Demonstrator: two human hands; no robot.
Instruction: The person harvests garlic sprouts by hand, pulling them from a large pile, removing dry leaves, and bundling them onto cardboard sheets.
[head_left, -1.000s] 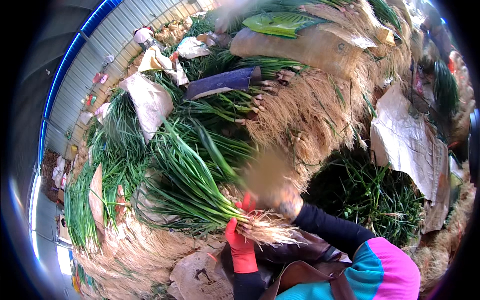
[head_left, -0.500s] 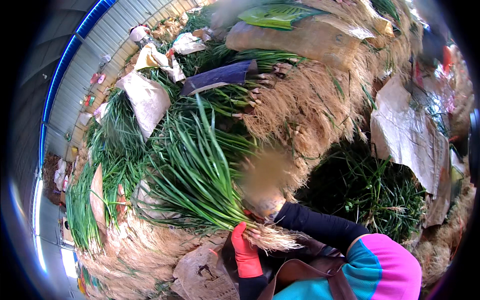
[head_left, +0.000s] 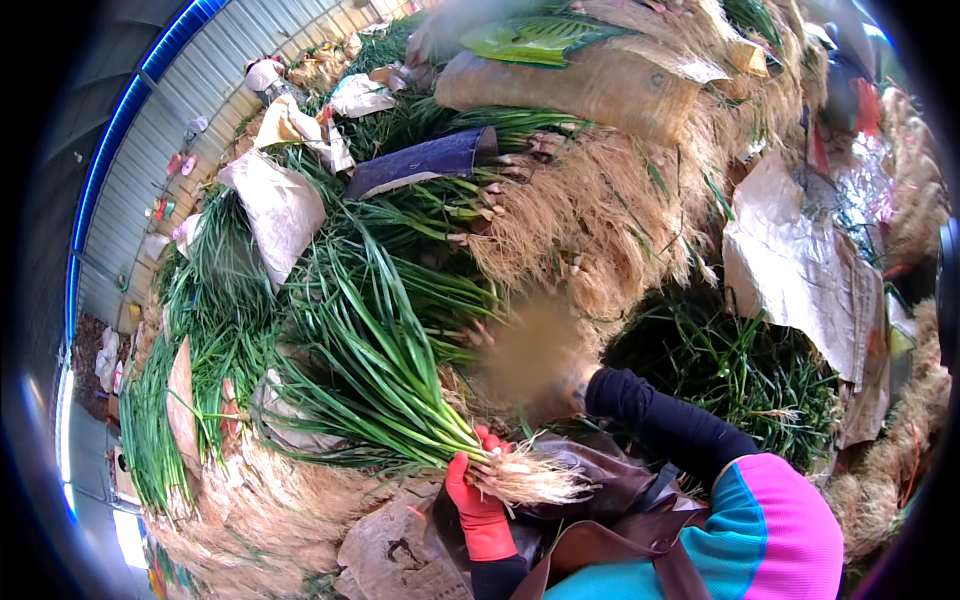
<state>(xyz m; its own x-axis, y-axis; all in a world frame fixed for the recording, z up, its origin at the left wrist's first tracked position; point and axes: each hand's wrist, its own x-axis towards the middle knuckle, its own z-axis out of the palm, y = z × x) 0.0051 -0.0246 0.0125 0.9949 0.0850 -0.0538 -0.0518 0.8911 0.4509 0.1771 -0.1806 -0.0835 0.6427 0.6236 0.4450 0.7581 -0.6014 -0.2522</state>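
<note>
My left hand (head_left: 474, 497), in a red glove, is wrapped round the lower stems of a bunch of green garlic (head_left: 415, 385). The long flat leaves fan out to the upper left, and the pale tangled roots (head_left: 535, 475) stick out to the right of the glove. My right hand (head_left: 572, 388) is beyond the roots, apart from the bunch, close to the pile of stalks. A brown smear on the picture covers most of it, so its fingers do not show. Below the roots lies my brown apron (head_left: 590, 545).
More garlic with dry roots (head_left: 600, 210) is heaped ahead, a blue sheet (head_left: 425, 162) and a tan sack (head_left: 570, 90) lying on it. Loose dark leaves (head_left: 740, 375) fill a hollow at right, beside a whitish sack (head_left: 800, 270). A printed sack (head_left: 400, 550) lies near my left arm.
My right hand has moved away from the bunch, to the right and slightly up. My left hand still holds the stems, and the view has shifted a little.
</note>
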